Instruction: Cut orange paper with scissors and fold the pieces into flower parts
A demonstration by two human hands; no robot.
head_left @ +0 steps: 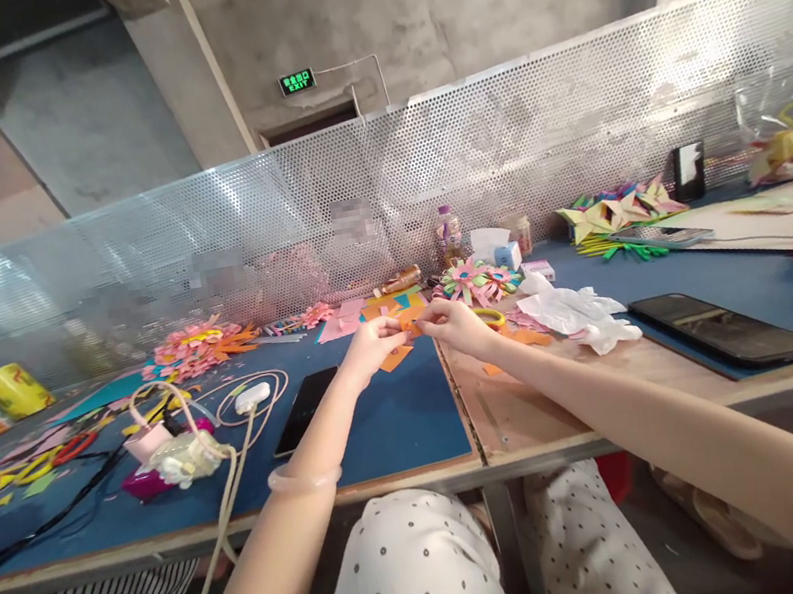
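Observation:
Both arms reach forward over the blue-topped table, and the hands meet near its middle. My left hand [374, 343] has its fingers closed on the left side of a small piece of orange paper [409, 319]. From the other side, my right hand [456, 321] pinches the same piece. Another orange paper piece [396, 358] lies just below the fingers. Pink paper sheets [341, 320] are spread behind my left hand. Yellow-handled scissors [491, 318] rest right beside my right hand, partly hidden by it.
A black phone [307, 409] lies by my left forearm, a larger one [725, 328] at right. White crumpled plastic [573, 308] sits right of my hands. A power adapter with cables [180, 457], pink paper flowers [200, 355] and a bottle [449, 235] stand around. A perforated metal screen [321, 208] borders the back.

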